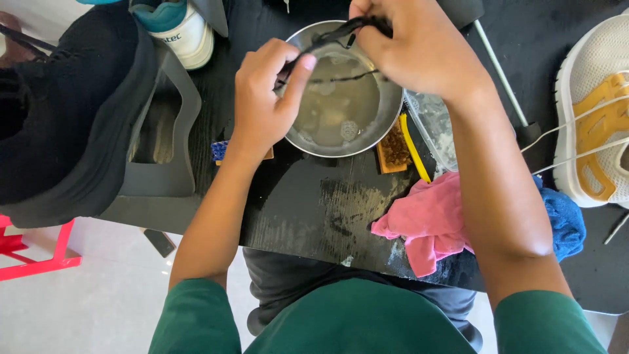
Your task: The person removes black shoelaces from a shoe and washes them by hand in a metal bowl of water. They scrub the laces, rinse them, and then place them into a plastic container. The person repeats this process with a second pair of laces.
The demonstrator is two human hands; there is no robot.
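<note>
Midway, judging by the murky suds: black shoelace (341, 29) stretched over metal bowl (345, 92) of soapy water, pinched tight in left hand (265, 98) and right hand (409, 46). Black shoe (62, 111) on stand, brush (395, 149) idle, pink cloth (429, 219) unused beside bowl.

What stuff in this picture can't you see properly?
- Head view: both ends of the black shoelace are hidden in the left hand and right hand.
- The white and yellow shoe is cut off by the right edge.
- The brush is partly hidden behind the metal bowl.
- The blue cloth is partly hidden by the right forearm.
</note>
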